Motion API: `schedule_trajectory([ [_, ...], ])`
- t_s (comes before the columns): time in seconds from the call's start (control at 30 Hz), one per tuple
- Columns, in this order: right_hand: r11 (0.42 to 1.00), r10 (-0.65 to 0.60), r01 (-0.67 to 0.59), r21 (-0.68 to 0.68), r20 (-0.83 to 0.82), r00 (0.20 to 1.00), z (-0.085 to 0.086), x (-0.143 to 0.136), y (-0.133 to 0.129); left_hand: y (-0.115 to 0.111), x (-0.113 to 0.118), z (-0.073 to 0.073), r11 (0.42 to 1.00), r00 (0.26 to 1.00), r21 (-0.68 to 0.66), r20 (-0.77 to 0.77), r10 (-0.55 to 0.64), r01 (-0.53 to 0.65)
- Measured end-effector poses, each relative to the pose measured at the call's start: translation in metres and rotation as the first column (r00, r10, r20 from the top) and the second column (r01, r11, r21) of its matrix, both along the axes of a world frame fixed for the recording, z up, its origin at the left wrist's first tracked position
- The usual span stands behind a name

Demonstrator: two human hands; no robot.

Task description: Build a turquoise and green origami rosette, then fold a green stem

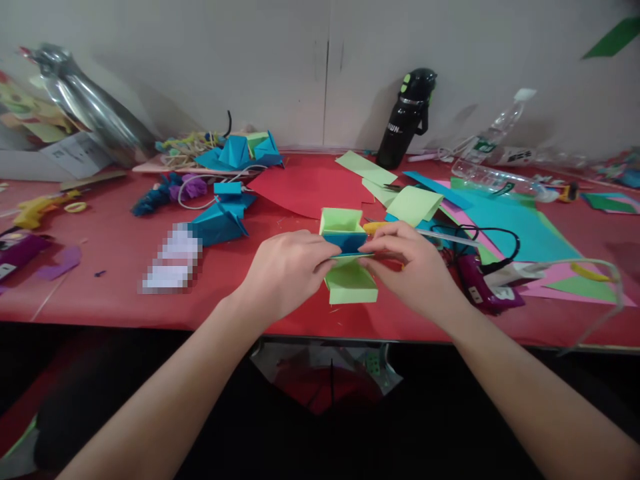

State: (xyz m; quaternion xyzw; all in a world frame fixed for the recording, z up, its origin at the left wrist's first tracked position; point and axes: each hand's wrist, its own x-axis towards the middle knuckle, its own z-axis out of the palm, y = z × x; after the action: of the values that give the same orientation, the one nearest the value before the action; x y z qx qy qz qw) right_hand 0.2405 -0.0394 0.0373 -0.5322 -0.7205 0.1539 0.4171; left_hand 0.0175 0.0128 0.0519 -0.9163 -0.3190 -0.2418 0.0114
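A folded paper piece, light green with a blue band across its middle, is held between my two hands above the red table. My left hand pinches its left side, thumb and fingers closed on the blue band. On the right side, my right hand grips the same band and green edge with thumb and fingertips. The green parts stick out above and below the band. Just behind my right hand lies something yellow, partly hidden by the fingers.
Blue folded paper lies left on the red table. A red sheet is behind my hands. Right are coloured sheets, a purple glue gun with its cord, and a clear bottle. A black bottle leans against the wall.
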Motion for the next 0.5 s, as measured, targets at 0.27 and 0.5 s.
schedule_trajectory([
  [0.27, 0.995, 0.054, -0.068, 0.076, 0.181, 0.982, -0.006, -0.003, 0.001, 0.002, 0.002, -0.011, 0.998, 0.999, -0.047, -0.018, -0.035, 0.034],
  [0.5, 0.99, 0.138, -0.142, 0.001, 0.241, 0.961, -0.006, -0.002, 0.006, 0.004, -0.003, -0.012, 0.997, 0.996, -0.047, -0.051, -0.067, 0.065],
])
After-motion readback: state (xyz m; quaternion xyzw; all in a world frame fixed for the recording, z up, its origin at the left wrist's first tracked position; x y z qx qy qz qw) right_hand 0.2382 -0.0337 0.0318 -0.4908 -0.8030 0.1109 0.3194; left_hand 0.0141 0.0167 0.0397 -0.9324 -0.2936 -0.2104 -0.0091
